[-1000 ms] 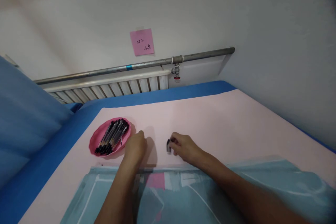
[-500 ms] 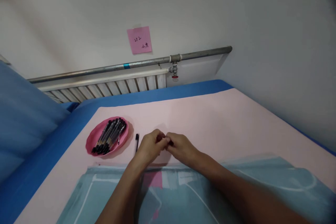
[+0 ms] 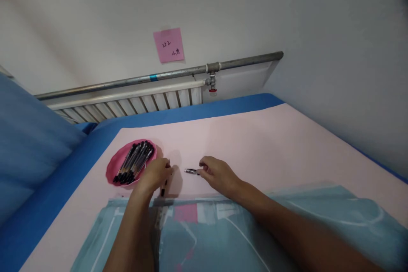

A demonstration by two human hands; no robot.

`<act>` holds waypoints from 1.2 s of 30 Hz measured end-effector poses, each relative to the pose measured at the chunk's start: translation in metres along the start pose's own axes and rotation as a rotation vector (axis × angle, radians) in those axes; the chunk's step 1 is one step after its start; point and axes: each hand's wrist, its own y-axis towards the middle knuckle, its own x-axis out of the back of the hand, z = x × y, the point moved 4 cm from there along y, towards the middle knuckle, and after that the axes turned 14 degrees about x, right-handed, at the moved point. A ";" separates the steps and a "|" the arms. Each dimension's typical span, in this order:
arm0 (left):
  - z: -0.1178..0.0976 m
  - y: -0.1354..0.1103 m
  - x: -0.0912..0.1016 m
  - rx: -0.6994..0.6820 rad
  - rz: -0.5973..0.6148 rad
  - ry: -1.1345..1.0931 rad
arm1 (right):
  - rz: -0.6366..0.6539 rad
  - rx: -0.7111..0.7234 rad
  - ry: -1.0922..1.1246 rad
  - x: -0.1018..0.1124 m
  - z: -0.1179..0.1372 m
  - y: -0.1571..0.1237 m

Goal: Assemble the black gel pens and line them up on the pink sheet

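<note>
My left hand (image 3: 157, 172) is beside the pink bowl, fingers closed around the middle of a slim black-ended pen (image 3: 163, 188). One end of that pen sticks out toward me. A short dark pen-like piece with pale glints (image 3: 191, 171) points left from the thumb of my right hand (image 3: 219, 174). The thumb and fingers there are bent and seem to grip its right end, which is hidden. In the pink scalloped bowl (image 3: 110, 165) on the left lies a bundle of black-capped pens (image 3: 134, 162).
A pink sheet (image 3: 255, 144) covers the blue-edged table top (image 3: 191, 114). Teal patterned fabric (image 3: 216, 238) lies along the near side, below my forearms. Behind are a radiator (image 3: 127, 107), a metal pipe (image 3: 178, 75) and a pink note (image 3: 168, 46). Blue cloth (image 3: 32, 140) hangs at left.
My hands were together at the centre and have parted. My left hand has moved left onto the pen; the short piece now shows at my right hand, which stays near its earlier spot.
</note>
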 end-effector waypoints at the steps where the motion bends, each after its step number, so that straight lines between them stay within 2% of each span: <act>1: 0.004 0.002 0.001 0.019 0.003 0.029 | 0.003 -0.001 -0.010 0.000 -0.002 0.000; 8: 0.007 0.008 -0.006 0.060 0.016 0.171 | 0.045 0.048 -0.033 -0.005 -0.005 -0.001; 16: 0.021 0.005 0.004 0.086 0.003 0.123 | 0.060 0.028 -0.036 -0.002 -0.007 0.002; 22: 0.032 -0.009 -0.005 0.126 -0.030 0.104 | 0.073 0.065 -0.059 -0.003 -0.003 0.002; 27: 0.025 -0.009 -0.004 0.136 -0.142 0.121 | 0.146 0.125 -0.125 -0.010 0.001 0.002; 31: 0.019 -0.013 -0.004 0.093 -0.130 0.149 | 0.203 0.139 -0.196 -0.014 0.004 0.004; 36: 0.022 -0.018 -0.012 0.080 -0.169 0.122 | 0.234 0.117 -0.241 -0.016 0.004 0.007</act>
